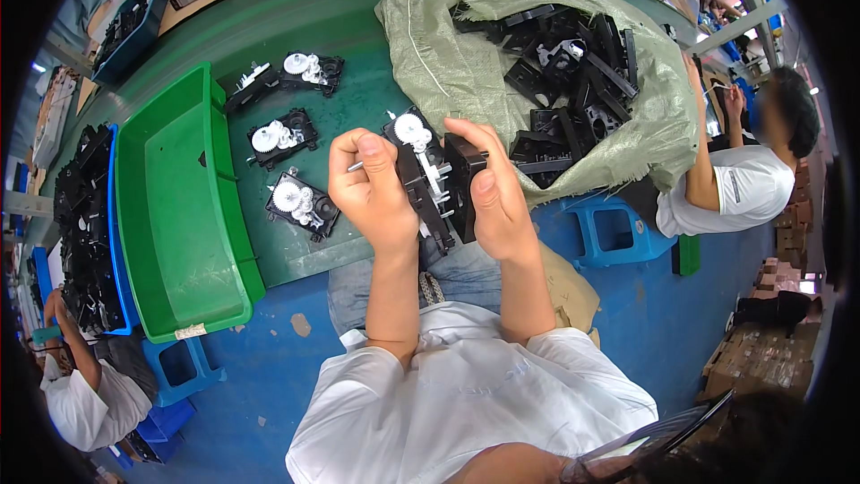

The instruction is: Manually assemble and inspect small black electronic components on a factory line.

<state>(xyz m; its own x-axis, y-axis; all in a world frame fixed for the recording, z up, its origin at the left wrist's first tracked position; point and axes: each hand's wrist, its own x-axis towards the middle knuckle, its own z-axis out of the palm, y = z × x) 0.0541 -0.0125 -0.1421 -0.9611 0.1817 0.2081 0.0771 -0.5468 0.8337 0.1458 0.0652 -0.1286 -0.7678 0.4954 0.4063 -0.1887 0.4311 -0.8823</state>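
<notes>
My left hand (381, 193) is closed round a black gear housing (417, 181), tilted on edge, with white gears on its right-hand face. A thin metal pin pokes out beside the left thumb. Held in my right hand (503, 211) is a black plastic cover (463, 175), its inner side turned toward the gears. A narrow gap shows between the two parts, with light-coloured pegs in it. On the table to the left lie several similar gear housings, among them a near one (300, 204) and a middle one (282, 136).
A green tray (184, 215) stands at the left, beside a blue bin (121, 242) heaped with black parts. A woven sack (430, 45) full of black plastic parts (573, 81) lies open at the far right. A co-worker (735, 170) sits to the right, near a blue stool (609, 229).
</notes>
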